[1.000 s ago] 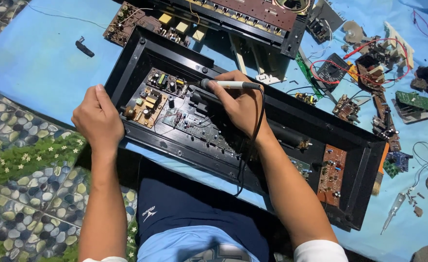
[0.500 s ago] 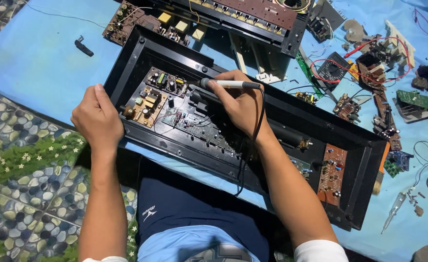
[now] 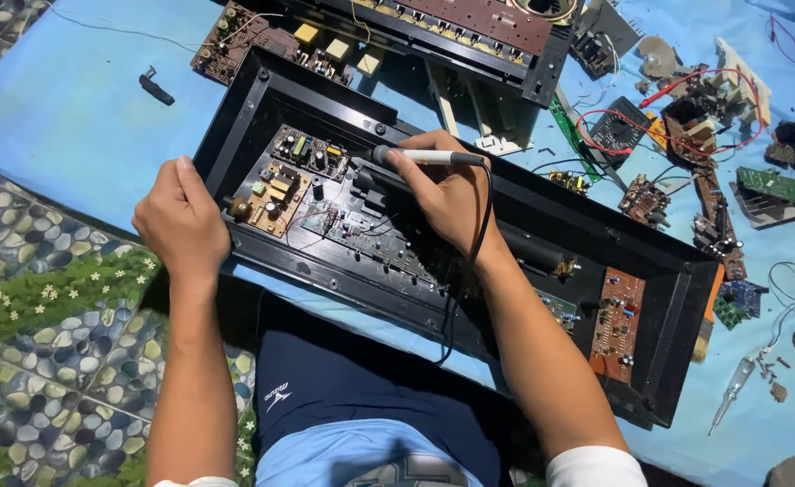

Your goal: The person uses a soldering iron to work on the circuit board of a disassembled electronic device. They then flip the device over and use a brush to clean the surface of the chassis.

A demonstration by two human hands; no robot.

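Nothing has shifted since half a second ago: we see both hands exactly where they were, and the tool has not moved.

Our right hand (image 3: 447, 194) is closed around the soldering iron (image 3: 424, 158), fingers clamped on its pale handle, which lies nearly level with its dark front end pointing left over the boards. Its black cord (image 3: 480, 225) loops down past the wrist. Our left hand (image 3: 181, 221) is curled over the left corner of the long black chassis (image 3: 506, 203), gripping its rim just beside the small tan circuit board (image 3: 276, 194).

The chassis lies open and slanted across our lap, boards showing inside, with an orange-brown board (image 3: 621, 316) near its far right end.

Beneath it all we have a light blue cloth (image 3: 73, 99) spread on the floor. A second open unit (image 3: 452, 27) sits at the top edge, and loose boards and red wires (image 3: 686, 108) are scattered to the right. At left, a mat printed with pebbles and grass (image 3: 46, 298) shows beside the cloth.
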